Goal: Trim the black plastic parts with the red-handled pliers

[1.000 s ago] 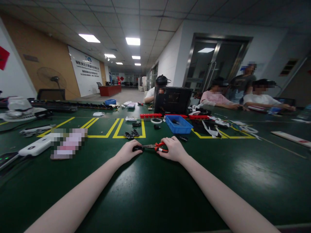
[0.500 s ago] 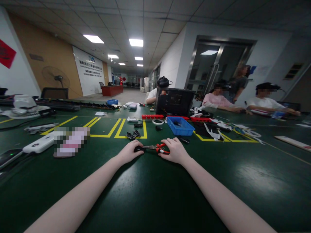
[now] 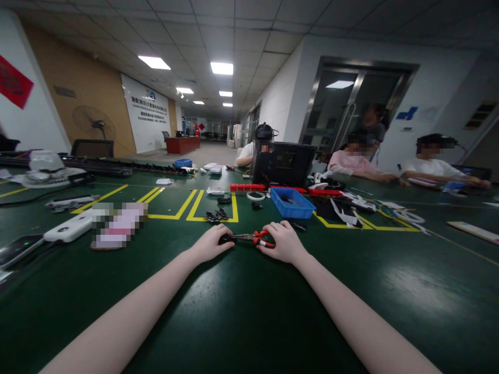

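Note:
In the head view my right hand [image 3: 284,242] is closed round the red and black handles of a pair of long-nose pliers [image 3: 260,239]. The jaws point left and reach a small black part [image 3: 225,239]. My left hand [image 3: 212,243] pinches that part against the green table, its fingers hiding much of it. Whether the jaws grip the part or only touch it, I cannot tell. Just beyond my left hand lie several black plastic pieces [image 3: 217,215]. A blue bin [image 3: 292,203] with a dark item inside stands past my right hand.
A white power strip [image 3: 72,228] and a blurred pink-white object [image 3: 121,226] lie on the left. Behind the bin are red strips [image 3: 246,187], a white roll [image 3: 255,196] and a black case [image 3: 284,163]. Other people sit across the green table [image 3: 249,311].
The whole view has shifted slightly, so things appear a little further right. Both hands keep their hold on the pliers and the black part. A standing person in the background has moved left.

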A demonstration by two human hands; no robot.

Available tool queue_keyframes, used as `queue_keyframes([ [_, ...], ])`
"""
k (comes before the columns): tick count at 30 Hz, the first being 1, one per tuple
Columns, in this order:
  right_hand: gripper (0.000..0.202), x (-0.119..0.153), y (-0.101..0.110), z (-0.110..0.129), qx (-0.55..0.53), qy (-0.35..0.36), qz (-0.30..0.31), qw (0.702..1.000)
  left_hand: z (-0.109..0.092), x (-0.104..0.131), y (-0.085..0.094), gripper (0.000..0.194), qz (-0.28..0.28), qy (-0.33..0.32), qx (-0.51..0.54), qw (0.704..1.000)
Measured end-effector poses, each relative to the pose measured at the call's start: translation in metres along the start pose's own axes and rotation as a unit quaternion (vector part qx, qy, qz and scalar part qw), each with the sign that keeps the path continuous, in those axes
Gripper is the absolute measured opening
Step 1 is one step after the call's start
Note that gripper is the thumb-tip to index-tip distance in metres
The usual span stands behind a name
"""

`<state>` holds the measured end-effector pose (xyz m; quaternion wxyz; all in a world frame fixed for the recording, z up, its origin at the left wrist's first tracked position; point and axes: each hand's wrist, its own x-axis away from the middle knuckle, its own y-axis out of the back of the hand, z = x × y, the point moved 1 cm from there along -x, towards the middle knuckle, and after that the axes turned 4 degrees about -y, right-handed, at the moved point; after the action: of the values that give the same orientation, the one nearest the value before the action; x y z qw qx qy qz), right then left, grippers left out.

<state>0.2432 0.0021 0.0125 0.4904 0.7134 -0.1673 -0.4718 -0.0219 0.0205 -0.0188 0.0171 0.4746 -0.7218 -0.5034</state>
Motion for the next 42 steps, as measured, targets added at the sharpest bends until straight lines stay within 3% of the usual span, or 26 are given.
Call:
queue_keyframes([
  [16,0.040,0.0021,-0.0037,-0.0028,-0.023,-0.006,-0.021,0.999,0.0032,-0.0009,-0.0004,0.022,-0.004,0.008,0.014,1.000],
  [27,0.039,0.0026,-0.0021,0.0008,0.007,-0.003,-0.008,1.000,0.0039,-0.0012,-0.0004,0.020,-0.002,0.007,0.018,1.000],
  [42,0.037,0.0021,-0.0018,-0.0007,0.024,0.022,-0.037,0.999,0.0034,-0.0007,0.0014,0.020,-0.004,0.003,0.027,1.000],
])
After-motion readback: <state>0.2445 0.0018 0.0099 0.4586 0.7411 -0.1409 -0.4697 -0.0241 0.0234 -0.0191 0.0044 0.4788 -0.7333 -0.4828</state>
